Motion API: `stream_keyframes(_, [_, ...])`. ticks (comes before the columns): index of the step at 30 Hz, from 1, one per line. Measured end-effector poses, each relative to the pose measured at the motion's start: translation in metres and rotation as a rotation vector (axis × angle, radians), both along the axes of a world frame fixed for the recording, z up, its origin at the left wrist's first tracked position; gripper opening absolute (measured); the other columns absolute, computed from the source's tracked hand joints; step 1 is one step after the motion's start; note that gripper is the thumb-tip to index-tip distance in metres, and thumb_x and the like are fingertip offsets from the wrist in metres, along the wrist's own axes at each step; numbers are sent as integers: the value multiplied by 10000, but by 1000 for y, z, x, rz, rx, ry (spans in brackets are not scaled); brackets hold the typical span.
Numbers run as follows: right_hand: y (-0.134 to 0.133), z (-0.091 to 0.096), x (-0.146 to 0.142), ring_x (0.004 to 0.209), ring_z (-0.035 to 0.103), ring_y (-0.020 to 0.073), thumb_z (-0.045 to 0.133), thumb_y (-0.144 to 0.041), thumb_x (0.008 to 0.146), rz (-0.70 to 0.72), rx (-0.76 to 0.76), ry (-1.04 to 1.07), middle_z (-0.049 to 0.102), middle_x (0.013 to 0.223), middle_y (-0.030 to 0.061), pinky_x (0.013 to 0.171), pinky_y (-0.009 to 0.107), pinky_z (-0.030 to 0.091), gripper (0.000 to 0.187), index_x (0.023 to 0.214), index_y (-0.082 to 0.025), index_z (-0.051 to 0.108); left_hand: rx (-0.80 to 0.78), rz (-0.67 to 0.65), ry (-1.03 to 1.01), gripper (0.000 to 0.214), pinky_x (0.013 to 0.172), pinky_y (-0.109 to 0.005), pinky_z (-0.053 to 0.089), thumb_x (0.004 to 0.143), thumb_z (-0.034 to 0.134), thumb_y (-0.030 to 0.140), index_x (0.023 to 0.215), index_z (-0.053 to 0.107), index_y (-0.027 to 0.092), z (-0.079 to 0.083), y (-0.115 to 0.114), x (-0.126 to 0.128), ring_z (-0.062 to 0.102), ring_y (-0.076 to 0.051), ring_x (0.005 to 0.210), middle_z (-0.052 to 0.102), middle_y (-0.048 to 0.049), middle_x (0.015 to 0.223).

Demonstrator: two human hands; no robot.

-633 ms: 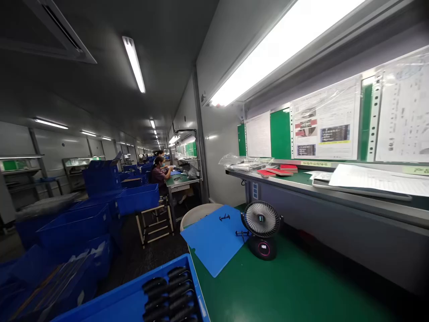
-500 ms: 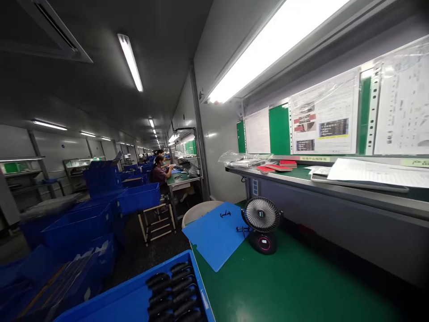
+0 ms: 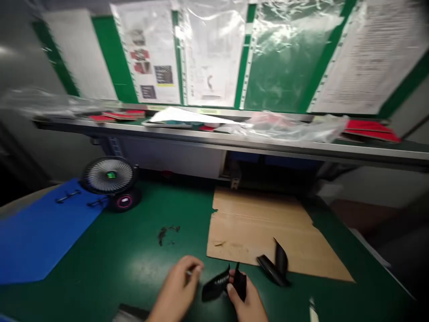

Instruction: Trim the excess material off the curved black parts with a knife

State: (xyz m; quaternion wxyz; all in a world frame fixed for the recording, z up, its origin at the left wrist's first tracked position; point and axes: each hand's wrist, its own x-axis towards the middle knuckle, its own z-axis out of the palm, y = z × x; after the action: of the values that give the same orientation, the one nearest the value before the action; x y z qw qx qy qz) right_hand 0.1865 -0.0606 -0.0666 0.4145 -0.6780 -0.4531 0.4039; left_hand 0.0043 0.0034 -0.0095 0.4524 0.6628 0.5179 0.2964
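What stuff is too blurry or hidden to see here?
- Head view: printing on the wall sheets, motion-blurred.
- Left hand: small pale thing at its fingertips, too small.
- Black part at the right hand: shape blurred.
- Wrists: cut off by the bottom edge.

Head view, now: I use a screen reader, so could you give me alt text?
Two bare hands, left hand and right hand, meet over a green workbench, the right gripping a small black plastic part. More black pieces lie on a cardboard sheet; a desk fan and blue folder sit left.
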Motion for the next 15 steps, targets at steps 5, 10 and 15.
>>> stream_keyframes(5, [1,-6,8,919,654,241,461,-258,882,52,-85,75,665,1006,77,819,372,526,253,1111,-187,541,57,-202,319,488,870,-413,432,833,544,427,1271,480,221,-33,4,-2,471,-323,1173,490,-148,1301])
stream_keyframes(10, [-10,6,-1,1080,581,276,473,-253,865,45,-67,-18,620,1142,79,917,394,472,356,1215,-216,529,255,-534,579,507,956,-467,349,802,482,196,1300,489,289,-39,13,28,378,-328,1259,497,-80,1345])
stream_keyframes(15, [-24,10,3,1392,172,369,499,-194,823,-57,-134,-206,335,1457,107,1083,541,294,704,1481,-220,252,332,-559,684,336,854,-549,339,779,395,145,1043,603,141,-45,18,32,475,-405,1043,579,-193,1078])
